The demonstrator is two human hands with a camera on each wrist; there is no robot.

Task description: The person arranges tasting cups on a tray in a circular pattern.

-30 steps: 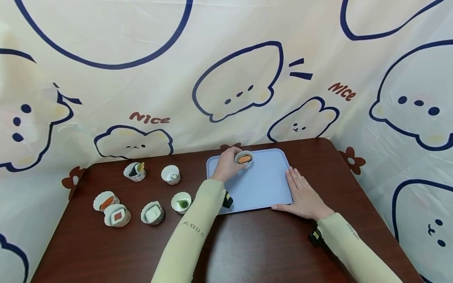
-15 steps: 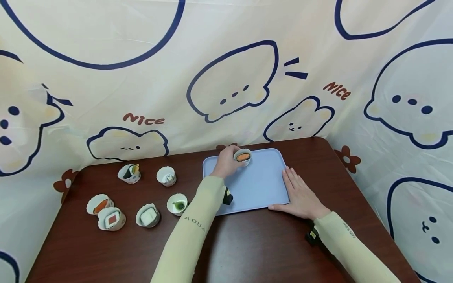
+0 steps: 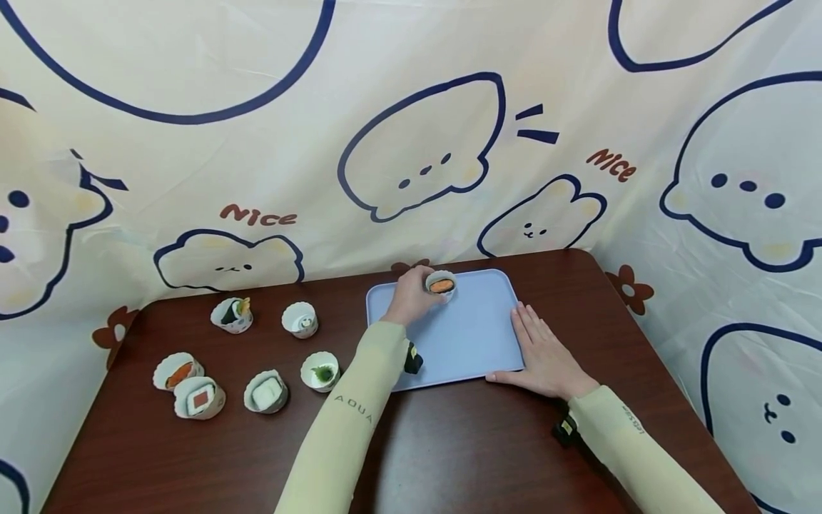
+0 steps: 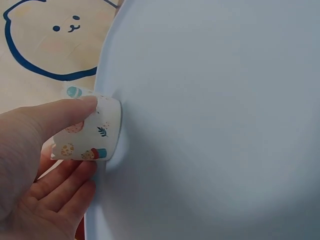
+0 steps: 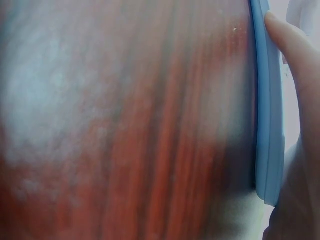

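Note:
Near the back of the light blue tray (image 3: pixel 469 343), my left hand (image 3: pixel 411 296) pinches a paper baking cup (image 3: pixel 440 277) between thumb and fingers. Inside it lies an orange-topped piece of sushi (image 3: pixel 442 287). The left wrist view shows the printed side of this cup (image 4: pixel 107 127), its base against the tray's surface near the edge, with the thumb (image 4: pixel 65 115) across its side. My right hand (image 3: pixel 549 360) rests at the tray's front right corner, fingers straight along the right edge and thumb at the front edge. In the right wrist view the thumb touches the tray's rim (image 5: pixel 270 110).
Left of the tray, several more paper cups stand on the dark wooden table (image 3: pixel 449 450). They hold a dark-wrapped piece (image 3: pixel 232 314), a small white piece (image 3: pixel 305 323), something green (image 3: pixel 323 373), a white block (image 3: pixel 266 392), an orange-topped piece (image 3: pixel 180 375) and a red-centred piece (image 3: pixel 202 397). Printed cloth hangs behind.
The head view has shifted slightly, so everything sits a little further left in it. Both hands and the held cup otherwise keep their places on the tray.

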